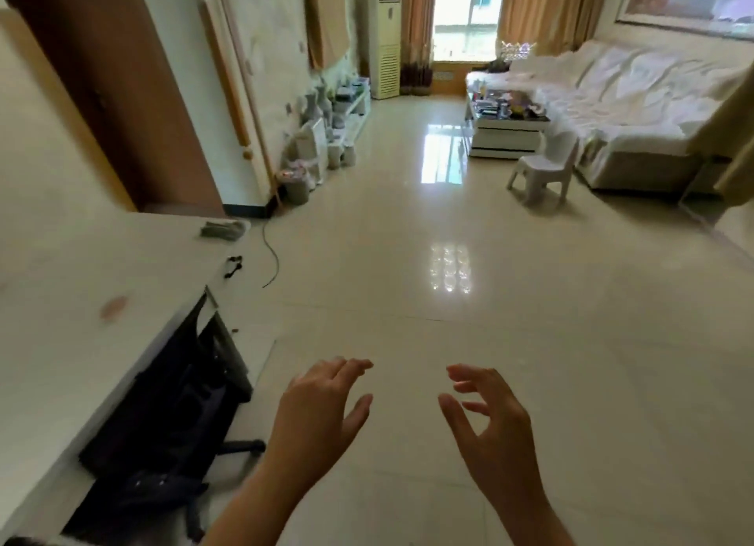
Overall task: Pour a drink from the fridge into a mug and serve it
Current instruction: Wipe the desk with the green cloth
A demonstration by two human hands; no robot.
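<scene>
Both hands, left hand (322, 411) and right hand (489, 423), hang empty with fingers spread above bare glossy floor (408, 280); white desk (81, 300) edges the left, sofa (632, 108) far right.

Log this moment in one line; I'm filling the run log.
left hand: empty, open | right hand: empty, open | fridge, mug: not in view | ahead: tiled floor

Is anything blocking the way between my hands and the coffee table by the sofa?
Nothing visible does. Left hand and right hand are empty, with bare floor up to the coffee table; the small stool stands off to the right.
</scene>
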